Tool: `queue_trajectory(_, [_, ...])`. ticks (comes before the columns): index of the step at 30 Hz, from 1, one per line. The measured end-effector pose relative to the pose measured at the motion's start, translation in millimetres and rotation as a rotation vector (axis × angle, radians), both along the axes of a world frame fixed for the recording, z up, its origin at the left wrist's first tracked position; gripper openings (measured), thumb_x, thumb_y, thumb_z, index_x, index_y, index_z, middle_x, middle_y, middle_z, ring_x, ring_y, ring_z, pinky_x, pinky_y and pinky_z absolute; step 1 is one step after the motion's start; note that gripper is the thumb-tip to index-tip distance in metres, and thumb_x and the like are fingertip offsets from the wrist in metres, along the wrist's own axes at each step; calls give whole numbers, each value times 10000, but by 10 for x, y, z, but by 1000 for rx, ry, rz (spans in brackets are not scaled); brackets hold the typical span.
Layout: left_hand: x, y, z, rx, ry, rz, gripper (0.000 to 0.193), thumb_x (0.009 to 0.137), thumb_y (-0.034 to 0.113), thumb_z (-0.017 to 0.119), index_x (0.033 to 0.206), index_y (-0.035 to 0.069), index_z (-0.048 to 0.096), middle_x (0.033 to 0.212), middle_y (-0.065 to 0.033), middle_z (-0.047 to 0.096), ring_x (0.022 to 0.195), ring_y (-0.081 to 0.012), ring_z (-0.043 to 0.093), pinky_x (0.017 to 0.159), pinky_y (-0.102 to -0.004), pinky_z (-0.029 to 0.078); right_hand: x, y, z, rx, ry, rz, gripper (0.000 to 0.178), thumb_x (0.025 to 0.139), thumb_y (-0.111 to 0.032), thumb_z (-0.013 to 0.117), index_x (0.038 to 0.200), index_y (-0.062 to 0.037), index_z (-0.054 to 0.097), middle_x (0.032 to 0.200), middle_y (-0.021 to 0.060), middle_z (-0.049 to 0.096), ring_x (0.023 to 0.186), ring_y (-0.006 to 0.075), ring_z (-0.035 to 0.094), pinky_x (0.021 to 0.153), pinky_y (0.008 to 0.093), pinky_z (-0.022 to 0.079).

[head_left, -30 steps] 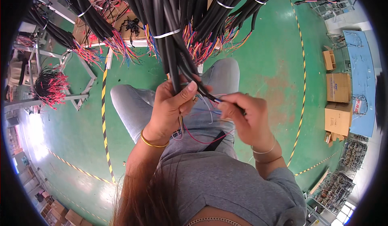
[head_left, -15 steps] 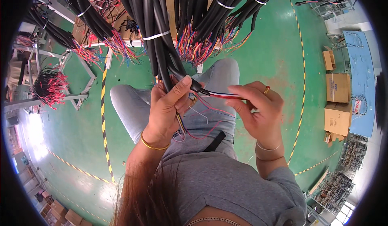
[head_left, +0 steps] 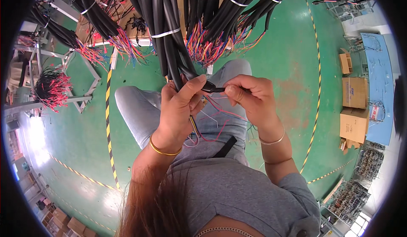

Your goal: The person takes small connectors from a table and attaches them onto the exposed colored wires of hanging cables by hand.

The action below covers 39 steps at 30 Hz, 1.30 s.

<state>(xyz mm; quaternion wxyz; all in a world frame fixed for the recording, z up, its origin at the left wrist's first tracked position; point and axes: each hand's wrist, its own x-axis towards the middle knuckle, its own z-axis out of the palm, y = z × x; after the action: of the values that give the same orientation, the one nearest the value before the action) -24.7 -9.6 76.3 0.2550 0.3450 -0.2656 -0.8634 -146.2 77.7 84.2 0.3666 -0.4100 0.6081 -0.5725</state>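
My left hand (head_left: 182, 101) grips black cables (head_left: 157, 20) reaching from the far side over my lap (head_left: 231, 129); my right hand (head_left: 251, 95) pinches one's dark end (head_left: 217, 90), just right. Likely heavy and springy, they hold best near their tips.

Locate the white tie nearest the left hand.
In the head view, the white tie wraps the black cables above the left hand, left of centre.
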Motion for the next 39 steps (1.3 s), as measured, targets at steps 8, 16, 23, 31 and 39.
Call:
queue_trajectory(8, [2, 5, 19, 15, -1, -22, 162, 702, 78, 557, 592, 88, 438, 497, 49, 400, 368, -10, 284, 336, -166, 192, -35, -2, -40, 71, -460, 99, 245, 773, -173, 517, 659, 43, 528, 512, 37, 483, 393, 47, 341, 352, 186, 236])
queue_trajectory(16, [12, 10, 26, -1, 22, -26, 145, 713, 67, 551, 609, 81, 450, 493, 41, 403, 364, -13, 279, 331, -169, 185, -36, 51, 104, 185, -214, 158, 160, 737, -111, 556, 710, 46, 546, 573, 63, 518, 431, 75, 409, 377, 189, 305])
queue_trajectory(23, [14, 47, -10, -55, 43, -32, 169, 742, 72, 542, 601, 69, 448, 444, 55, 364, 341, -8, 253, 320, -171, 167, 146, 170, 166, -258, 963, -88, 213, 582, 42, 629, 784, 13, 567, 658, 79, 510, 533, 170, 471, 422, 248, 358])
queue_trajectory(31, [7, 84, -15, -50, 96, -33, 173, 747, 84, 540, 602, 46, 453, 501, -33, 485, 349, -9, 266, 320, -166, 184, 266, 204, 142, -381, 1310, -194, 221, 580, 41, 635, 779, 67, 544, 677, 82, 497, 539, 178, 461, 412, 240, 358])
queue_trajectory(39, [14, 85, -62, 128, 268, -87, 136, 757, 127, 538, 692, 19, 488, 645, -111, 556, 373, -9, 273, 352, -152, 227, 303, 223, 181, -439, 1490, -125, 235, 602, 64, 599, 827, 85, 533, 708, 93, 495, 555, 176, 453, 425, 236, 357])
